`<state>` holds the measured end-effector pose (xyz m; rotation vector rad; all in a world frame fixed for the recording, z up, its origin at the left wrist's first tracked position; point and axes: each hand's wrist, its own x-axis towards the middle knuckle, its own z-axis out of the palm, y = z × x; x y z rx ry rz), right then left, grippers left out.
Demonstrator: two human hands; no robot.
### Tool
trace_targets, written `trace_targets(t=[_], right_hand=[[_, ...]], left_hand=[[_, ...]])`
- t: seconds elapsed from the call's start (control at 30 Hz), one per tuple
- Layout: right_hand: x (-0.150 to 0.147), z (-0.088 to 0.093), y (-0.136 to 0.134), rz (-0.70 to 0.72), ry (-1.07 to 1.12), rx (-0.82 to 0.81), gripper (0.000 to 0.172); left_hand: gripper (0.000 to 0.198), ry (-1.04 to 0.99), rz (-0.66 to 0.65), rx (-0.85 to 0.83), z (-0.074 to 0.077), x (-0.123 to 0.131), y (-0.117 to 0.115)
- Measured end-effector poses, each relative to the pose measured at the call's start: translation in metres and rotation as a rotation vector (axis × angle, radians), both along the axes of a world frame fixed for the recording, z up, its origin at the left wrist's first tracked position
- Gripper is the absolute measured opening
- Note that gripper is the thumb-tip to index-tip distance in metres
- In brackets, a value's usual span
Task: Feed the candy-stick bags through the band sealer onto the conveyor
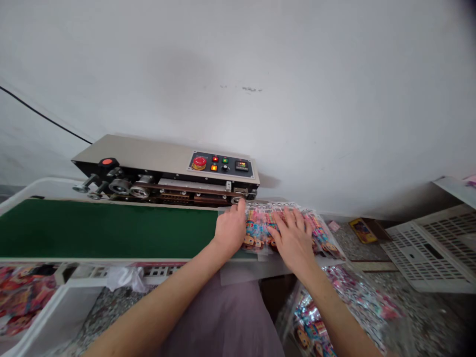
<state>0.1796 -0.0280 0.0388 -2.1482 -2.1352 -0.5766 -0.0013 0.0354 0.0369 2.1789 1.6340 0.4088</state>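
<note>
My left hand (231,227) is at the right-hand inlet of a band sealing machine (148,156), its fingers closed at the edge of a clear plastic bag. Its fingertips touch the bag's top edge; how much they pinch is partly hidden. My right hand (295,243) lies flat with fingers spread across a row of overlapping printed bags (256,225), pink and blue with cartoon figures. Beneath the left hand runs the machine's green conveyor belt (111,228). A clear plastic sheet or bag edge (238,275) hangs over the front of the belt's end.
The control panel (223,165) has a red stop button and lit switches. A plastic sack of shiny packets (357,297) stands below right. White crates (427,253) stand at the right; a white bin (63,317) with printed packets (24,297) is at lower left.
</note>
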Motion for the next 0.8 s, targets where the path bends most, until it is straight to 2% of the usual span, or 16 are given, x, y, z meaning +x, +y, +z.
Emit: trace_targets(t=[0.13,0.2,0.3,0.4,0.53,0.67,0.73,0.8], right_hand=[[-0.005,0.002,0.0,-0.005,-0.002,-0.025,0.043],[-0.008,0.002,0.0,0.015,0.003,-0.036,0.044],[-0.014,0.001,0.0,0.085,0.019,-0.061,0.045],[-0.019,-0.002,0.001,0.115,0.033,-0.092,0.042],[-0.023,-0.006,0.001,0.11,0.041,-0.081,0.04],[-0.023,-0.006,0.0,0.106,0.042,-0.076,0.042],[-0.023,-0.004,0.002,0.109,0.038,-0.074,0.041],[-0.022,0.001,0.009,0.113,0.033,-0.067,0.039]], left_hand=[[0.048,0.107,-0.437,0.37,-0.02,-0.012,-0.016],[0.057,0.133,-0.543,0.419,-0.034,-0.018,-0.019],[0.061,0.16,-0.499,0.412,-0.049,-0.022,-0.022],[0.062,0.159,-0.427,0.404,-0.053,-0.02,-0.026],[0.062,0.175,-0.327,0.359,-0.049,-0.021,-0.03],[0.058,0.215,-0.186,0.32,-0.034,-0.029,-0.029],[0.055,0.211,-0.211,0.322,-0.028,-0.028,-0.029],[0.054,0.182,-0.336,0.332,-0.026,-0.022,-0.031]])
